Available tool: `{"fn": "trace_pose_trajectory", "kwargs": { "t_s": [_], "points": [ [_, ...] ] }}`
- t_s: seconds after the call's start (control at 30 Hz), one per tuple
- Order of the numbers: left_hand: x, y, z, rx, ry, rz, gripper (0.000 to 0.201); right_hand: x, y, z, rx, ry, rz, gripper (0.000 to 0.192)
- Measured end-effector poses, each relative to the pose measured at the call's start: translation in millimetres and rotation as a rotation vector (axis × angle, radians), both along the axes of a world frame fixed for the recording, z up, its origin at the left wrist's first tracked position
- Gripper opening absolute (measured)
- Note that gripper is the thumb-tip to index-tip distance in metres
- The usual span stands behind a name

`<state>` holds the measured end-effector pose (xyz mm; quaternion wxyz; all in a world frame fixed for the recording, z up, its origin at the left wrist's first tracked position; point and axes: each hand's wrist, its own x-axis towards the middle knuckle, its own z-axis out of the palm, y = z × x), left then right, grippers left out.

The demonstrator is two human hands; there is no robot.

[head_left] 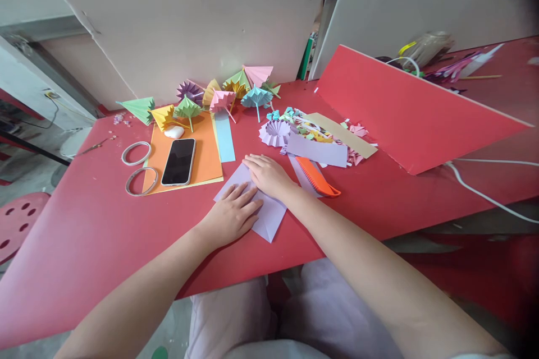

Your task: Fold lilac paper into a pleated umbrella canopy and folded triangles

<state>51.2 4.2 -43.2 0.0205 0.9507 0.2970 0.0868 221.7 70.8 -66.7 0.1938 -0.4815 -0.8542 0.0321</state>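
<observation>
- The red table [105, 224] spreads out under my arms and carries everything else.
- A red board [404, 112] lies at a slant on the far right part of the table, with a white cable [484, 193] running along beside its near edge.
- An orange sheet [206, 151] lies left of my hands, and a black phone [179, 161] rests face up on it, with a small white object [174, 132] just beyond the phone.
- The lilac paper [269, 216] lies in front of me near the table's near edge, folded, and both my hands are on it.
- My left hand [231, 213] lies flat on the left part of the lilac paper, fingers spread, pressing down and gripping nothing.
- My right hand [267, 174] lies flat on the far edge of the same paper, fingers together and pointing left, also gripping nothing.
- A row of folded paper umbrellas [223, 95] in green, yellow, pink, blue and purple stands along the far edge by the wall.
- A heap of paper scraps [314, 132] sits beyond my right hand, with a pleated lilac rosette [275, 132] at its left side.
- An orange comb-like tool [318, 176] lies just right of my right hand.
- Two tape rings [136, 153] lie left of the orange sheet.
</observation>
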Motion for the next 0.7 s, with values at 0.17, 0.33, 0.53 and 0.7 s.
{"fn": "trace_pose_trajectory", "kwargs": {
  "t_s": [0.17,0.33,0.53,0.7],
  "points": [
    [0.6,-6.3,1.5,-0.029,0.007,-0.03,0.031,0.7,-2.1,0.9,-0.023,0.002,0.002,0.041],
    [4.4,-18.5,7.2,-0.062,0.0,-0.128,0.03,1.8,-1.8,-1.6,-0.045,-0.015,0.007,0.043],
    [9.6,-29.1,17.4,-0.134,-0.032,-0.256,0.029,2.2,-2.7,-0.7,-0.063,-0.052,0.019,0.049],
    [11.7,-36.7,24.3,-0.155,-0.065,-0.312,0.023,2.0,-3.7,0.8,-0.089,-0.066,0.016,0.053]
  ]
}}
